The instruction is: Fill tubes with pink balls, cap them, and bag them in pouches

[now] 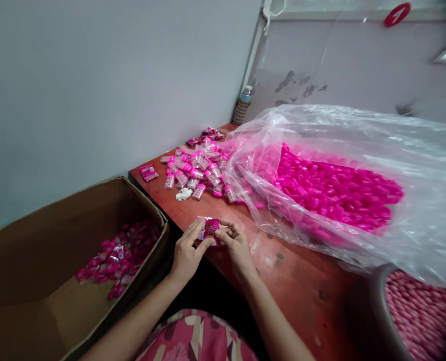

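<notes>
My left hand (188, 249) and my right hand (238, 246) pinch a small pink printed packet (211, 227) between them, over the near edge of the red table. A pale, shiny part of the packet shows at its left side. Beyond the hands lies a heap of small clear containers (196, 173) with pink caps and pale pink pieces inside. A crumpled white scrap (184, 194) rests at the heap's near side. Another flat pink packet (149, 173) is near the table's left corner, and several more dark pink packets (212, 133) sit behind the heap.
On the left, an open cardboard box (148, 200) holds many pink packets (114, 255). A large clear plastic bag (320, 120) of bright pink caps (336, 195) spreads over the red table (283, 271). A tub (381, 301) of pink pieces stands at right; a bottle (243, 104) at back.
</notes>
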Tool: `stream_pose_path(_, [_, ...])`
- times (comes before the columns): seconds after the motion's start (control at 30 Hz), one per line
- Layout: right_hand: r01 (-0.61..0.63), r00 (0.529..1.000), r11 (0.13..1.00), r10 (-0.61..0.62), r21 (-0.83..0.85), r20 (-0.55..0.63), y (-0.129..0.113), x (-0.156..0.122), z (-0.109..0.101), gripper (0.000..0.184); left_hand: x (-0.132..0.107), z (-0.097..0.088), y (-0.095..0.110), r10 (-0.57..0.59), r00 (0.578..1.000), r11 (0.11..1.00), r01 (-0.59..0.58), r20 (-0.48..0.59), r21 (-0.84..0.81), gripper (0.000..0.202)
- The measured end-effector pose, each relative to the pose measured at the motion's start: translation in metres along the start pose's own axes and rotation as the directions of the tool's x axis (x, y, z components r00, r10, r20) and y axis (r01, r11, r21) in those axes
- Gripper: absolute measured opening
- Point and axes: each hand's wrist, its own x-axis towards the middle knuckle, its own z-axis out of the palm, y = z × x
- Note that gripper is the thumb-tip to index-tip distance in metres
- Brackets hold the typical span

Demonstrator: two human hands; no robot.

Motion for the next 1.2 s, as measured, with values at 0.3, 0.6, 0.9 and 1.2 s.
stream_pose_path(0.3, [0.073,0.983,0.925,-0.003,-0.374,0.184,-0.019,0.014,-0.003,0.019,0.007,-0.012,0.0,-0.512,0.801,0.709,0.598,0.311,-0.374,0.026])
stream_pose_path(0.6, [-0.001,0.928,-0.043,-0.372,-0.999,0.015,-0.033,0.104,-0.069,0.044,-0.002,-0.008,-0.002,-0.625,0.726,0.6,0.682,0.286,-0.418,0.027])
stream_pose_path(0.9, [-0.022,0.958,-0.14,-0.287,-0.99,0.019,-0.025,0.083,-0.078,0.051,-0.003,-0.016,-0.012,-0.688,0.681,0.497,0.694,0.251,-0.52,0.022])
stream_pose_path(1.2, [0.097,0.977,-0.115,-0.178,-0.989,0.117,-0.039,0.032,-0.075,0.035,0.001,-0.014,-0.014,-0.711,0.66,0.387,0.655,0.242,-0.65,0.017])
